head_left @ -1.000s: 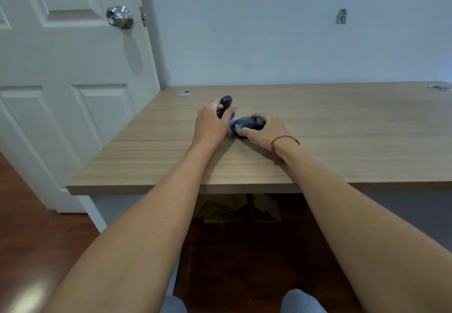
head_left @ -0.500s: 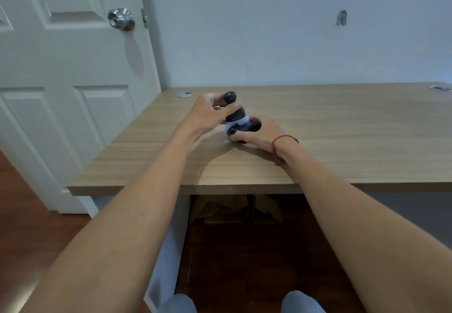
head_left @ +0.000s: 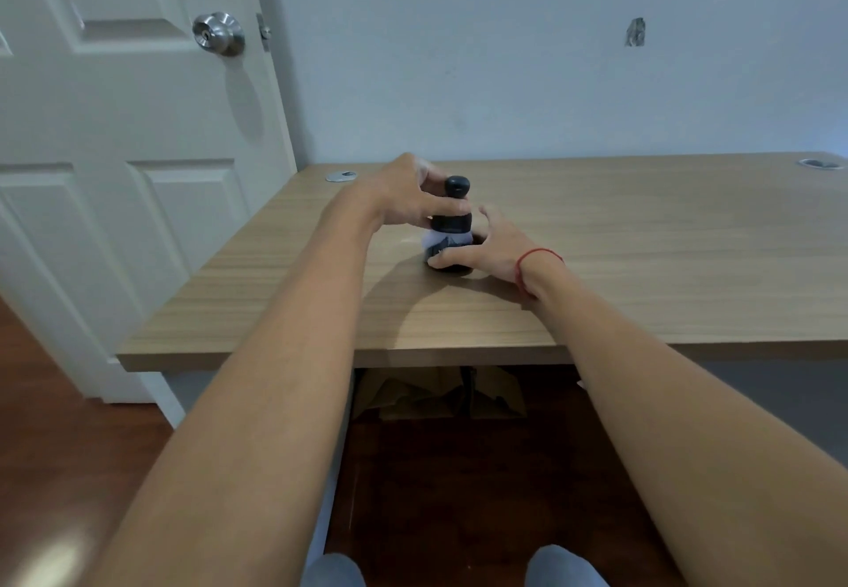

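Observation:
A small dark object stands on the wooden desk. Its upper part is black with a rounded knob on top and a pale band beneath it. My left hand grips this upper part from the left, thumb and fingers curled round it. The dark base sits on the desk, and my right hand, with a red string at the wrist, holds it from the right with thumb and fingers. What the object is I cannot make out.
A white panelled door with a metal knob stands at the left. Round metal cable grommets sit at the desk's back corners. Cardboard lies under the desk on the dark wood floor.
My left hand has lifted the dark upper part up off the base, exposing a pale band between them. My right hand stayed on the base.

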Motion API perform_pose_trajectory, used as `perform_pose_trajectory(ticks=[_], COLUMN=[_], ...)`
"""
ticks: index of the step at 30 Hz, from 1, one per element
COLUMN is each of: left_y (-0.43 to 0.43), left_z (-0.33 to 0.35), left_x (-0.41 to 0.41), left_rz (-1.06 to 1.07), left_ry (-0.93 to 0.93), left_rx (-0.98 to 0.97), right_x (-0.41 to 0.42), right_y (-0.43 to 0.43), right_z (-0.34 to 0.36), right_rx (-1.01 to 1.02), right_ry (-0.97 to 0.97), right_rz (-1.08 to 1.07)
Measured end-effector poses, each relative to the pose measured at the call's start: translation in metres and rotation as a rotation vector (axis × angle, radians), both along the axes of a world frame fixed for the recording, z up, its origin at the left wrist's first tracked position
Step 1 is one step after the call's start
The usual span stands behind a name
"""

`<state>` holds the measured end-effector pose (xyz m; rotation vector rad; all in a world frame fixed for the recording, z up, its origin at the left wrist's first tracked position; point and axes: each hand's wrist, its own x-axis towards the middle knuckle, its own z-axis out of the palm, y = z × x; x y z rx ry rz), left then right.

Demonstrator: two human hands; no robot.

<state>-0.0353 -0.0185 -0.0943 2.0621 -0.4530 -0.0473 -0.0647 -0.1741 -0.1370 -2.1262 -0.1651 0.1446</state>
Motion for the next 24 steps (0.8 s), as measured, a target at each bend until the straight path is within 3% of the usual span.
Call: perform_pose_trajectory(ticks=[5,10,16,21,24], left_y=[-0.007,0.003,-0.009,0.006,0.011], left_z=[-0.021,0.003,-0.03,0.003,0.002], left_x=[-0.002,-0.008,0.002,-0.009,-0.013], left_rz=[0.151,-0.016,0.216,0.062,0.062], left_ry=[-0.149,0.074,-0.152,0.085,0.123], left_rx=[0.011,0.034,-0.045,0.036,-0.008], right_x=[0.001,0.004,0.004,0.004,0.003], right_y=[-0.002,-0.002,-0.003,-0.003,-0.003], right_z=[-0.002,-0.003,-0.004,-0.004,-0.005], right_rx=[0.016,0.036,0.037,0.047,0.045], right_ry=[0.003,0.035,0.009,0.019,-0.007], right_rz=[0.015,0.039,0.032,0.05,0.045])
